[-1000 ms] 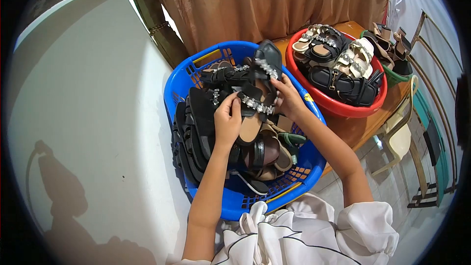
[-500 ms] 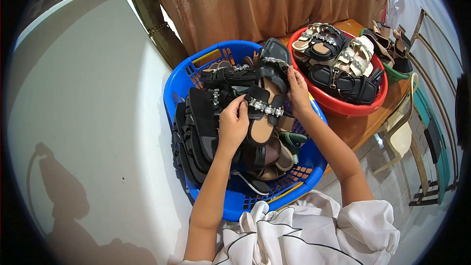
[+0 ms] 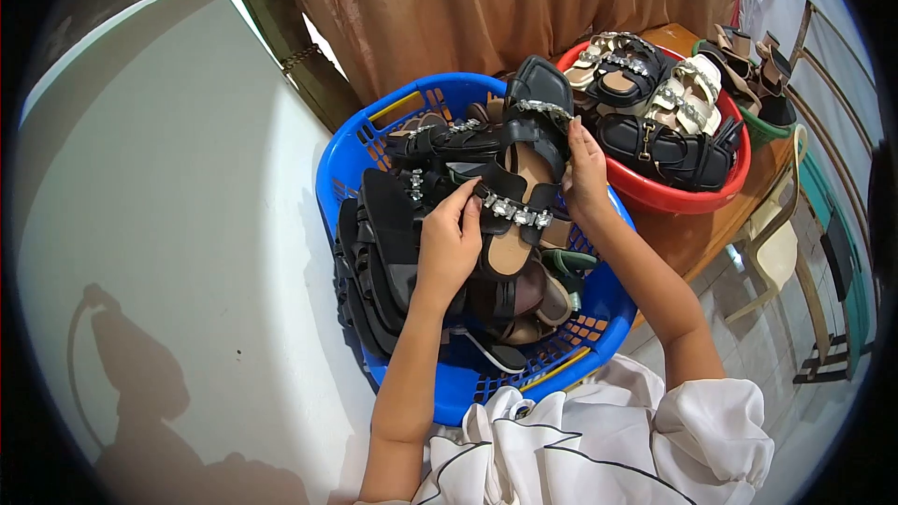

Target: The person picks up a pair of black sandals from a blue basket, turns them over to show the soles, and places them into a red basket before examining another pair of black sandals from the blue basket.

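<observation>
Head view: L hand [image 3: 451, 243] pinching L end of lower jewelled strap [image 3: 516, 212] on blk footwear [image 3: 528, 166]; R hand [image 3: 586, 173] gripping upper R edge. Item btwn hands, held over assorted shoes [image 3: 385, 224] in blue basket [image 3: 449, 397]. Red basin [image 3: 697, 201] adj., on counter [image 3: 681, 245].

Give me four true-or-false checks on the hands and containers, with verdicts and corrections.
1. The left hand and right hand hold black sandals with sparkling straps. True.
2. The red tub holds only black footwear. False: white sandals lie in it too.
3. A green container with shoes stands beside the red tub. True.
4. The blue basket has nothing in it. False: a footwear pile lies inside.
</observation>
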`<state>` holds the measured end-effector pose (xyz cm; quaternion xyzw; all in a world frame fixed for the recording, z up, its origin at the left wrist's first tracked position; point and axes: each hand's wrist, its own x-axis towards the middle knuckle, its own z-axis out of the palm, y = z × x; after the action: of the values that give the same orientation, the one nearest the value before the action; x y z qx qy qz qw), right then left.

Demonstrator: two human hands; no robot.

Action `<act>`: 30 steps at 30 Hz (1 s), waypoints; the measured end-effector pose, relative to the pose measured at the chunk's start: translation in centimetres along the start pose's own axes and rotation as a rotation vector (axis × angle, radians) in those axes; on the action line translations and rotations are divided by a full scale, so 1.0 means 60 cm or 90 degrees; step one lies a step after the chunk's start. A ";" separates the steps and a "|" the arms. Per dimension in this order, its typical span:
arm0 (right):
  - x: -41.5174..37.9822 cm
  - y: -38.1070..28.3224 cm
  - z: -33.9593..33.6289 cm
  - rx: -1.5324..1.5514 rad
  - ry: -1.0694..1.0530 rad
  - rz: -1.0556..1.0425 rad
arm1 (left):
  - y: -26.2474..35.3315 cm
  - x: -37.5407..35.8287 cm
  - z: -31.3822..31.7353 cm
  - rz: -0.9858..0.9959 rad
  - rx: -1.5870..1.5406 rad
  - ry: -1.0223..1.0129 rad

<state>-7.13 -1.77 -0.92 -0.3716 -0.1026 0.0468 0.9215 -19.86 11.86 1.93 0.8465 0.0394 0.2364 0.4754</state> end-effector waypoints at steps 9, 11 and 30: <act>0.007 -0.008 -0.009 0.063 -0.020 0.023 | 0.004 -0.005 0.012 0.011 0.004 -0.023; 0.012 -0.006 -0.015 0.082 -0.024 0.027 | 0.009 -0.007 0.012 0.001 0.015 -0.026; 0.014 -0.003 -0.020 0.062 0.002 0.144 | 0.016 -0.013 0.025 0.116 0.149 -0.008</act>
<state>-6.01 -2.56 -1.53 -0.3358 -0.0562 0.1547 0.9274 -20.03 9.94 1.76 0.8976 -0.0133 0.2674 0.3502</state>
